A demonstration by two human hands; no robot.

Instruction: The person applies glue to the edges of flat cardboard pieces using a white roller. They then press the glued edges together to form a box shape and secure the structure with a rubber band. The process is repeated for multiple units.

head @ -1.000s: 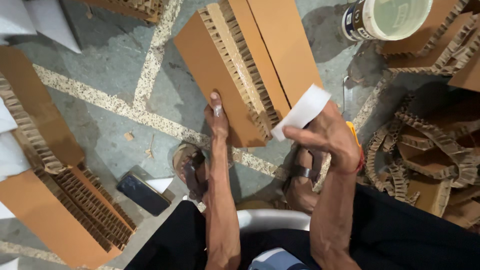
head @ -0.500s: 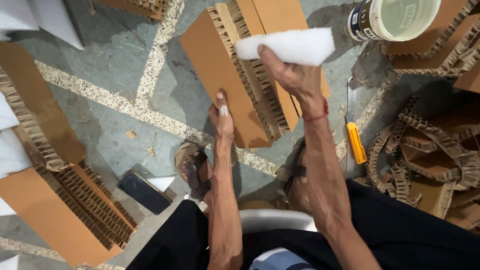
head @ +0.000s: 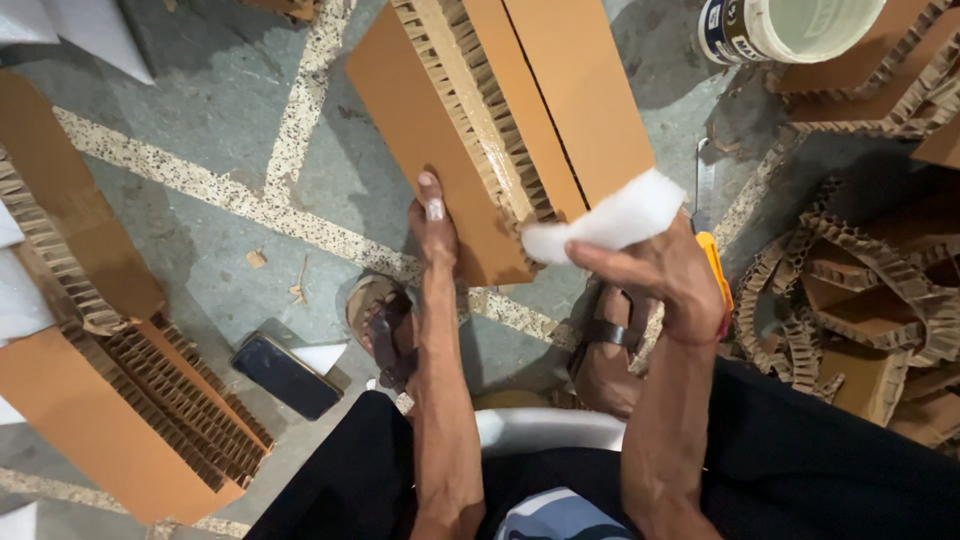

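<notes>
The left hand (head: 432, 225) lies flat on a honeycomb cardboard panel (head: 500, 130), pinning it to the floor, while the right hand (head: 665, 270) pinches a white foam strip (head: 605, 222) against its exposed cell edge.

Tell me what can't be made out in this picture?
Head view only:
- White bucket: cut by the top edge; contents unclear.
- Honeycomb cardboard panel: far end cut off by the top edge.
- Yellow-handled knife: mostly hidden behind the right hand.
- White foam piece: near end hidden in that hand's grip.
</notes>
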